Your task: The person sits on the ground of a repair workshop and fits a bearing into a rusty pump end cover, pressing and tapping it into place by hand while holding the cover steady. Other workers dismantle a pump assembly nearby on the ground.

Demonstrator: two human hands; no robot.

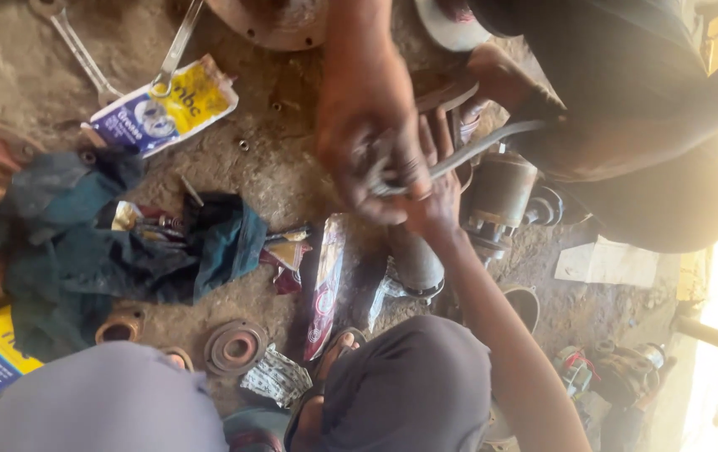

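Observation:
My right hand (436, 197) reaches up from the lower right to the middle of the view. Its fingers lie behind the bar of a grey spanner (480, 146), and its thumb curls below it. A co-worker's hand (367, 151) comes down from the top and grips the spanner's ring end right beside mine; the two hands touch. Just right of them stands a greasy metal cylinder part (501, 192). The spot is motion-blurred. My left hand is out of sight. My grey-trousered knees (409, 385) fill the bottom.
On the dirt floor lie a dark teal cloth (116, 243), a blue-and-yellow grease sachet (162, 105), two spanners (82, 54), a ribbed metal disc (236, 345), foil wrappers (325, 285) and a rusty flange (271, 21). The co-worker in dark clothes (627, 109) sits at the top right.

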